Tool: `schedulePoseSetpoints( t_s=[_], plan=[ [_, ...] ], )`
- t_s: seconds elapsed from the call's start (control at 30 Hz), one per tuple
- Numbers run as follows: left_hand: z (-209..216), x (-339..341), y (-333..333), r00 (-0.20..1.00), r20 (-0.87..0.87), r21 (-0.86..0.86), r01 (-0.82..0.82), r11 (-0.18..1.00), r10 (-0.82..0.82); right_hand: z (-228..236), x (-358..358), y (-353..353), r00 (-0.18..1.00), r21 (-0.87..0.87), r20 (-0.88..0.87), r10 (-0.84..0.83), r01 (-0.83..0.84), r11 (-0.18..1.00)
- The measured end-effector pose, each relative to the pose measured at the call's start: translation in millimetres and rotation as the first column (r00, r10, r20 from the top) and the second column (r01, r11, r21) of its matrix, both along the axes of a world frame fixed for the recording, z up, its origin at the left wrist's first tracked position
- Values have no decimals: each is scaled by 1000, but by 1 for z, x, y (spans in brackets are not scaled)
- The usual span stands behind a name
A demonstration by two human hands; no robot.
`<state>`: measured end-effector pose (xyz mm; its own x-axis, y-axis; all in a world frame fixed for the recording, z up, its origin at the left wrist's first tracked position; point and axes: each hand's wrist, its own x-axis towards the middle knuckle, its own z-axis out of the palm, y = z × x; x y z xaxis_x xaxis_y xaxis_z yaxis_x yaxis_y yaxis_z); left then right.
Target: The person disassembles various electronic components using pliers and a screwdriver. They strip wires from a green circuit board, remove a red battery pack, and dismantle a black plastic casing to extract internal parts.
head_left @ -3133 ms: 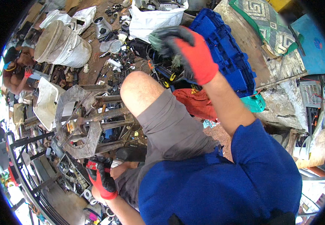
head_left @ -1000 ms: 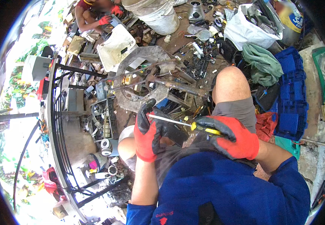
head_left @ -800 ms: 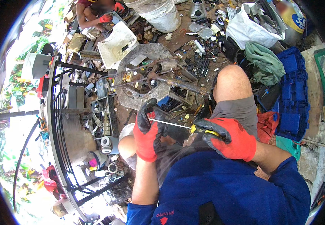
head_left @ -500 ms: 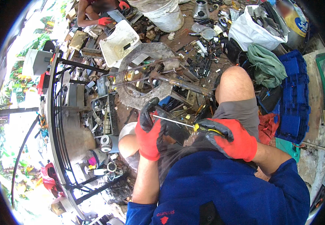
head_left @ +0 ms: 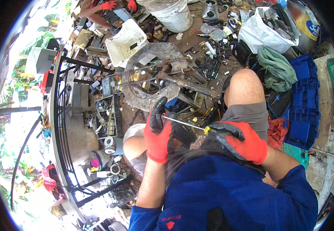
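1. Red and black gloves (head_left: 256, 145) cover you; your right hand (head_left: 239, 139) has its fingers wrapped round the screwdriver (head_left: 188, 124) by its yellow handle, leaving the shaft slanting toward your left.
2. Your left hand (head_left: 160, 135) curls near the tip, seemingly to steady things (whether those fingers grip something, I can't tell).
3. The screwdriver spans the gap between both hands, beyond your blue shirt (head_left: 228, 184).
4. Edges: the metal stand (head_left: 147, 101) and your bare knee (head_left: 246, 87) limit forward room; sideways looks looser.
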<state>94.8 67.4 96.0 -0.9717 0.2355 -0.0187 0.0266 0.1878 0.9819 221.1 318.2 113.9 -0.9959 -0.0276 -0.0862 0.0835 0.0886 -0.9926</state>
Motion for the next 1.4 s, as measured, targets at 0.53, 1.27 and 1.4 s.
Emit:
schedulePoseSetpoints(
  t_s=[0.53,1.27,1.4],
  plan=[
    [-5,9,-2,976,-129,-295,132,946,-177,2,-17,6,882,-370,408,234,-74,926],
    [-6,2,3,971,-230,-241,3,971,-60,-26,-42,-9,918,493,-391,65,149,857],
    [-12,-7,0,967,-252,-163,-4,987,-38,-18,-56,-12,919,513,-366,147,67,856]
  ],
)
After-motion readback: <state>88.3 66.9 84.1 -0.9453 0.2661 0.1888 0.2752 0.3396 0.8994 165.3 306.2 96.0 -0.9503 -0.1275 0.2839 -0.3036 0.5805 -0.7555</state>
